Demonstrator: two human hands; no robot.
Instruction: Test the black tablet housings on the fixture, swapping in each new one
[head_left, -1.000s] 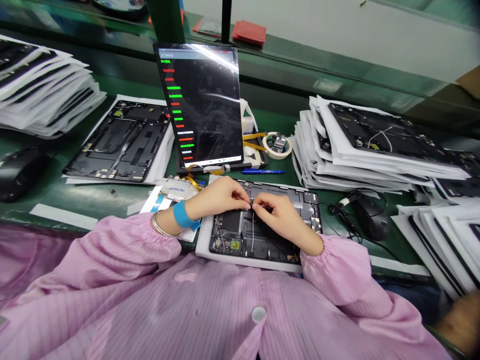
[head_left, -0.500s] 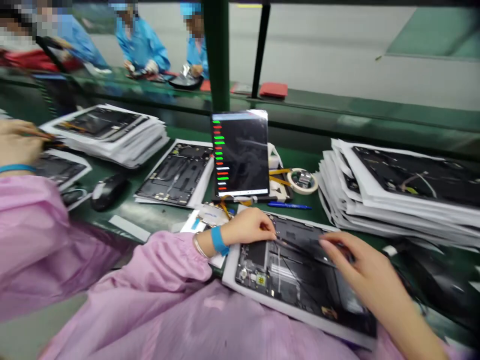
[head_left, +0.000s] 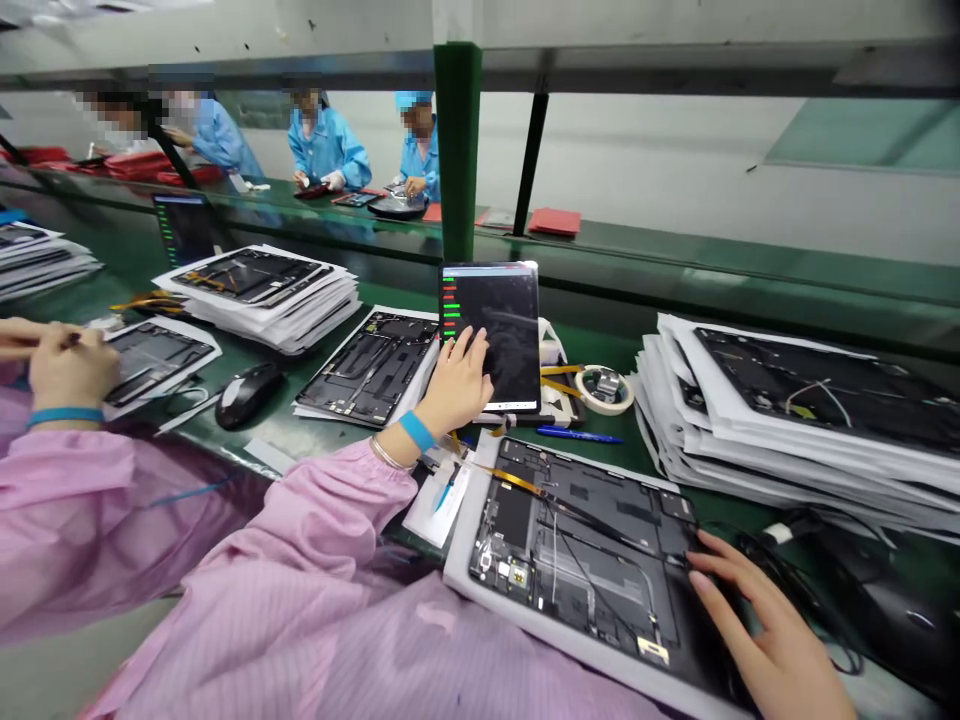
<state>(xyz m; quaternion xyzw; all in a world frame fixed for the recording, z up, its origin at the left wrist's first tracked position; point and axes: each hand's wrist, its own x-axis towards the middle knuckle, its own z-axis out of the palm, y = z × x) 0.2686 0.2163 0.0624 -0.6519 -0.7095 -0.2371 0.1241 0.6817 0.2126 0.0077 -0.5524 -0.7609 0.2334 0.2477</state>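
Observation:
An opened tablet housing point(head_left: 600, 540) lies in front of me on a white sheet, with cables and small boards inside. An orange-gold flex cable point(head_left: 517, 481) runs over its upper left edge. My left hand point(head_left: 459, 378), fingers spread, is at the lower left of an upright tablet screen point(head_left: 510, 330) showing red and green marks. Whether its fingertips touch the glass cannot be told. My right hand point(head_left: 757, 610) rests with parted fingers on the right edge of the opened housing, holding nothing.
Stacks of housings between white sheets stand at right point(head_left: 690, 420) and left point(head_left: 277, 310). Another housing point(head_left: 367, 365), a black mouse point(head_left: 249, 394), a blue pen point(head_left: 579, 435) and a tape roll point(head_left: 604, 389) lie around. At far left, a neighbour's hand point(head_left: 71, 370) works; people in blue stand beyond.
My left hand has moved up from the opened housing to the upright screen, its fingers now spread. My right hand has moved right and down to the housing's edge. The orange-gold cable is now exposed.

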